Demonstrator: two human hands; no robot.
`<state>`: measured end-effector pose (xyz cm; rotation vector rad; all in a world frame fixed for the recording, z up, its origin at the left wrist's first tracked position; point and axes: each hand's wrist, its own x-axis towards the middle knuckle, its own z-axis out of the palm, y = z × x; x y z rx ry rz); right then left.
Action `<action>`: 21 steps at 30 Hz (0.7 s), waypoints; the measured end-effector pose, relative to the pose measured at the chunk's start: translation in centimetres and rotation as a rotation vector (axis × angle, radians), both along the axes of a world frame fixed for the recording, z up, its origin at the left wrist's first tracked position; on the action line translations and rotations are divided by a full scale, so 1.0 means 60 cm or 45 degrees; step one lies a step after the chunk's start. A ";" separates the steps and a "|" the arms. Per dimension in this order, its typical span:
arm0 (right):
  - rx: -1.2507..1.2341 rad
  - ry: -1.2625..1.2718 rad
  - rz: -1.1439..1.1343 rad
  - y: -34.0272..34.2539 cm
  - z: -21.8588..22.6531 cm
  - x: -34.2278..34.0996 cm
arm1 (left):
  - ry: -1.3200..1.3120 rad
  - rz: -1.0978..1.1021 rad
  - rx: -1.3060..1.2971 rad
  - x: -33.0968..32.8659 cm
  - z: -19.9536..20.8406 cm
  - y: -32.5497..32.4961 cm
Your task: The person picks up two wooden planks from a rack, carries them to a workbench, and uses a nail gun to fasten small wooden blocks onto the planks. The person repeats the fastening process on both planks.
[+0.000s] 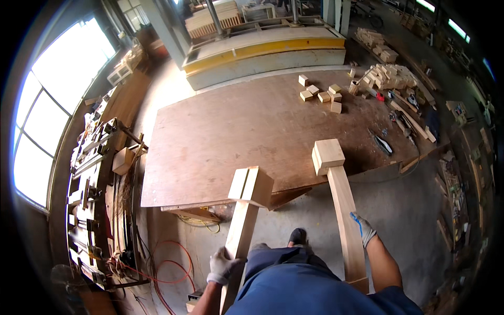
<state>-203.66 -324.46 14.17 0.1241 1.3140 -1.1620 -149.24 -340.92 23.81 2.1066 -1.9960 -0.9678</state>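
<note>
Beside the table (220, 131), left post (242, 228) and right post (345, 210) are gripped by left hand (223, 265) and right hand (364, 229) respectively, presumably for balance.

Strong daylight from my left: window (50, 123) blown out to white, bluish haze along its edge. Floor (167, 79) behind tabletop (226, 126) glaring pale. Soft sheen across tabletop; dark shadow beside right wooden post (345, 215). Right side dim, narrow light strips (459, 30) high up. Black rim, straight edges bowed, outer clutter soft; my left hand (222, 266) fairly crisp.
</note>
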 end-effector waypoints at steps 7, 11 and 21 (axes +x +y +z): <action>0.156 0.190 -0.138 0.025 0.000 0.095 | -0.103 -0.442 0.029 -0.074 0.017 -0.289; 0.196 0.397 -0.188 -0.001 0.030 0.153 | -0.169 -0.734 -0.091 -0.109 -0.012 -0.443; -0.098 0.165 -0.456 -0.071 -0.100 0.162 | 0.243 -0.811 -0.812 -0.251 -0.137 -0.646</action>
